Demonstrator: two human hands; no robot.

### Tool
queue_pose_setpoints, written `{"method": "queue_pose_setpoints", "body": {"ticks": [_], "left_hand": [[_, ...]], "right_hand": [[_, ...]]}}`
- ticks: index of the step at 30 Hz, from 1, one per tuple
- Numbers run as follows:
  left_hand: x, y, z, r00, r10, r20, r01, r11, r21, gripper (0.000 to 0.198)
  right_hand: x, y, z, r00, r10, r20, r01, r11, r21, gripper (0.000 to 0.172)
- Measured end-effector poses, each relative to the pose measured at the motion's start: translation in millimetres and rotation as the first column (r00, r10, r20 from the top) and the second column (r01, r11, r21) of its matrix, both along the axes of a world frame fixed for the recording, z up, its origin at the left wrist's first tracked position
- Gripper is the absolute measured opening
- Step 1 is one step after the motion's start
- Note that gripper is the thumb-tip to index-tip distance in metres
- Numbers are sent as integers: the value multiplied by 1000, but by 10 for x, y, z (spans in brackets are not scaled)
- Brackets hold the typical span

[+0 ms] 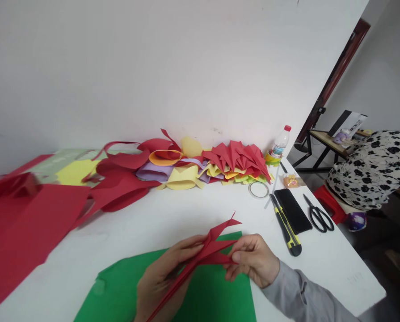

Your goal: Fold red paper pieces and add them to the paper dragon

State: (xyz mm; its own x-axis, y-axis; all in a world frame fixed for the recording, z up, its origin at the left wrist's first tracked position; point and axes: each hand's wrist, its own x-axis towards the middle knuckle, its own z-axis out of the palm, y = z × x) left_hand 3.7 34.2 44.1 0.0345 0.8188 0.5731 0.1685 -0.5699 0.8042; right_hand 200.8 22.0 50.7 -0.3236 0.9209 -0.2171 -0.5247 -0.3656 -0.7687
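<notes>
A folded red paper figure (209, 256) with several pointed arms is held between my two hands above a green paper sheet (220, 295). My left hand (166, 273) wraps round its body, and one long point runs down past the palm toward the lower edge of the view. With thumb and fingers closed, my right hand (253, 259) pinches the tips of the points on the right side. One arm with a small bent tip sticks up free between the hands. The green sheet lies flat on the white table (337, 268), partly covered by my left hand.
Red paper sheets (32, 228) spread at the left. Along the wall lie curled coloured papers (183, 176) and folded red shapes (236, 156). To the right are a tape roll (258, 190), utility knife (287, 228), black phone (292, 210), scissors (319, 218) and bottle (280, 143). Another person (370, 170) sits beyond.
</notes>
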Motion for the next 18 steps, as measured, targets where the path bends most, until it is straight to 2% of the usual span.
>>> {"method": "queue_pose_setpoints", "body": {"ticks": [4,9,14,18], "left_hand": [[-42,-22,33,995,37,-89,-35,999,24,19],[-92,-52,65,983,16,-181,-4,998,65,24],[-80,-50,52,985,77,-157,-51,985,166,20],[-84,-56,83,979,56,-194,-22,985,171,24]], "right_hand": [[-34,-2,-4,997,-62,45,63,998,-1,40],[-76,-21,-13,995,-94,41,97,993,-69,40],[-105,-31,-46,991,-135,23,137,984,-116,42],[-111,-37,-88,986,-161,50,166,979,-119,42]]}}
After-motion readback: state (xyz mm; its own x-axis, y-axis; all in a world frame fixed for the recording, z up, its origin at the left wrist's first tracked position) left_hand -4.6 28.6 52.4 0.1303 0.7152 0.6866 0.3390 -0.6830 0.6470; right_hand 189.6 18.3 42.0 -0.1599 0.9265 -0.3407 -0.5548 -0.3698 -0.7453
